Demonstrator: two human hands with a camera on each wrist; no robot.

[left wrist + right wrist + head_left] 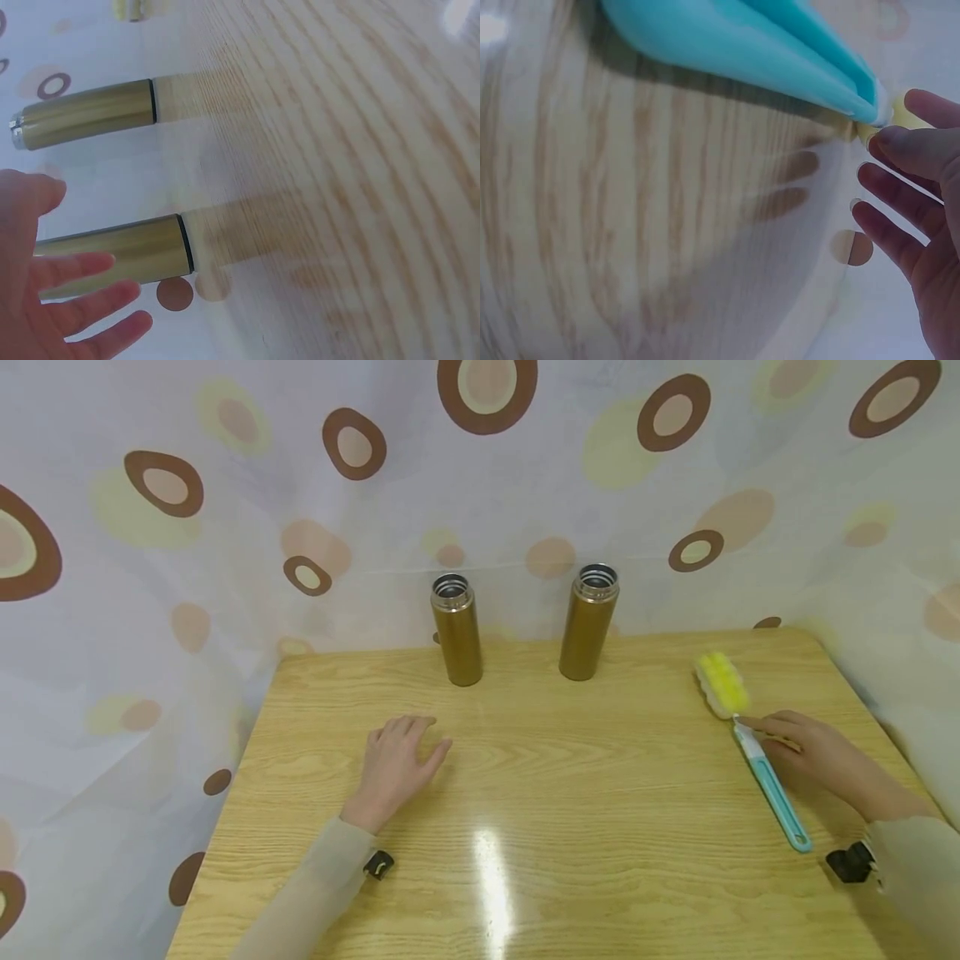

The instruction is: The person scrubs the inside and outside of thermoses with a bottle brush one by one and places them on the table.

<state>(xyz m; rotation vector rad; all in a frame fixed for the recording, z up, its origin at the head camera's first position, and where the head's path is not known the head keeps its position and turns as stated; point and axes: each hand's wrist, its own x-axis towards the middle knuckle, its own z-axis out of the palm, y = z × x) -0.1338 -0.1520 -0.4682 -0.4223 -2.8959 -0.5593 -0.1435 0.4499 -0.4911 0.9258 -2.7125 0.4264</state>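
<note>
Over the right side of the table, my right hand (pixel 802 747) pinches a sponge bottle brush near its white neck, thumb and fingertips meeting there. The brush has a yellow and white sponge head (pixel 722 683), slightly blurred, and a turquoise handle (pixel 777 800) slanting toward the front. In the right wrist view the handle (pixel 742 56) fills the top, and the other fingers spread apart. My left hand (pixel 396 768) holds nothing, its fingers loosely bent above the table. Two gold-brown flasks without lids stand upright at the back: the left flask (pixel 459 639) and the right flask (pixel 585 631).
The wooden table (pixel 570 827) meets a patterned white sheet (pixel 420 510) behind the flasks and along both sides. A bright reflection lies on the tabletop at the front middle.
</note>
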